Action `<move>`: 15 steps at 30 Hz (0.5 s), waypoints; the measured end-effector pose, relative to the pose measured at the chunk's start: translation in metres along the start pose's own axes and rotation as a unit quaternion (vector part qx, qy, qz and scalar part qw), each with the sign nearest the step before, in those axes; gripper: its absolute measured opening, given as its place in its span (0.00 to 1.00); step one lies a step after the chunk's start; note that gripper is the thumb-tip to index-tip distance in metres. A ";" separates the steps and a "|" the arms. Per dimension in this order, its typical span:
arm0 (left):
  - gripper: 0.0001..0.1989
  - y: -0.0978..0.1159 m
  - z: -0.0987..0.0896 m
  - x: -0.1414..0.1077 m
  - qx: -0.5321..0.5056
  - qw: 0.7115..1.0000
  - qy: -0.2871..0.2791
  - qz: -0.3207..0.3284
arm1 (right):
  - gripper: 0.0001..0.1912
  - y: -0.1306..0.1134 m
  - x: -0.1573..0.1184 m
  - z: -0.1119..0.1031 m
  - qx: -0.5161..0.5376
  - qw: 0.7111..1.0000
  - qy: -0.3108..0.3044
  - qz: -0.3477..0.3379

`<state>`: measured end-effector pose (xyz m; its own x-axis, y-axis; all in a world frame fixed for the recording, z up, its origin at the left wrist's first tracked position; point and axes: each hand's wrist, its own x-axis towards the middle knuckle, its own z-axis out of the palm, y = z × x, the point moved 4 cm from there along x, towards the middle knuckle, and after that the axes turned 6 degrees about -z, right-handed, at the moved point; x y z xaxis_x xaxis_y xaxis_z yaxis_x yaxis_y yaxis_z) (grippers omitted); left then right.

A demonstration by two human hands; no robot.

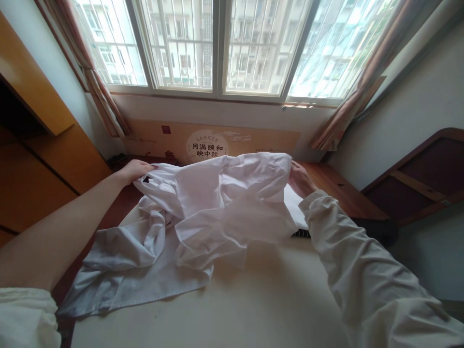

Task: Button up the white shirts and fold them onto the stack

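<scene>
A crumpled white garment [203, 193] is stretched between my two hands above a cream-coloured board or tabletop [268, 299]. My left hand [137, 171] pinches its upper left edge. At its upper right end my right hand [300, 180] grips the cloth, and some of those fingers are hidden behind the fabric. The lower left part of the garment spreads over the board, with loose folds hanging in the middle. Under the cloth on the right, a white sheet or pad with a black spiral edge [301, 233] shows partly.
Behind the garment stands a tan printed panel [253, 140] below a barred window [217, 48] with curtains [105, 108] on both sides. Orange-brown cabinets [43, 159] are at the left. A brown wooden surface [344, 191] and a wooden chair back or frame [416, 181] are at the right.
</scene>
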<state>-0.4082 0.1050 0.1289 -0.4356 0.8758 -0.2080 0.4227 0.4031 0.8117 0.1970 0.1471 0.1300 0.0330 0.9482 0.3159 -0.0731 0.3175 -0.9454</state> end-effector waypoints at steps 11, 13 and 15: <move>0.21 0.006 0.003 0.008 0.242 0.952 0.149 0.113 | 0.15 -0.016 0.022 -0.032 -0.145 0.984 0.102 0.021; 0.22 0.005 0.016 0.001 0.261 0.946 0.147 0.125 | 0.18 -0.005 0.010 -0.030 -0.207 0.973 0.031 0.096; 0.25 0.006 0.034 -0.012 0.275 0.938 0.131 0.165 | 0.19 0.007 -0.003 -0.027 -0.288 0.940 -0.067 0.169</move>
<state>-0.3735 0.1060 0.1182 -0.3594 0.9103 0.2053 0.8834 0.2609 0.3893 0.2233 0.1463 0.1206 -0.0251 0.9989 -0.0389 0.4957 -0.0214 -0.8682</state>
